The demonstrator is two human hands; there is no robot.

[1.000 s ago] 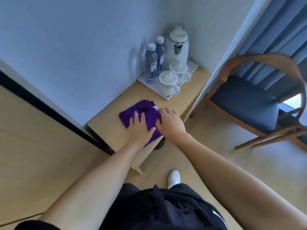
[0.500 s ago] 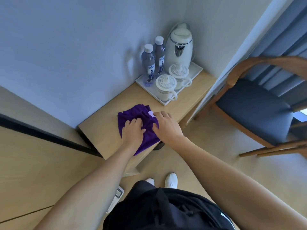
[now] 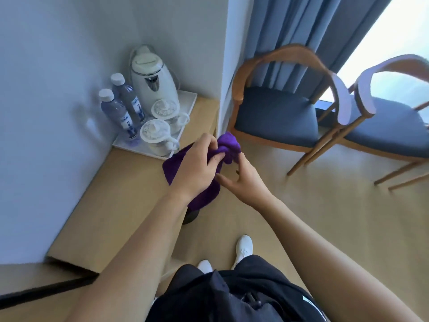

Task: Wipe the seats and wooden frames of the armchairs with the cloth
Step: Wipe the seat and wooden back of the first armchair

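Cloth (image 3: 228, 145), purple, is bunched in the left hand (image 3: 197, 163). Fingers and thumb curl round its upper fold; the rest hangs below the wrist, by the edge of the table (image 3: 130, 194). Right hand (image 3: 241, 180) sits just below and right of the left, fingers loosely curled up toward the bunched end. It seems to touch the fabric; cannot tell whether it pinches.

Beyond the hands, up and right: near armchair (image 3: 276, 112), blue seat, curved wooden frame. Second armchair (image 3: 390, 129) is further right. Cloth is well apart from both. Up and left of the hands: tray (image 3: 188, 101) with kettle, two bottles and lidded cups.

Step, as judged: gathering the cloth into a wiping pad; no wiping begun. Next move calls for settling the grip in one hand, stepping toward the near armchair, and laying the cloth flat on its seat before working round the frame.
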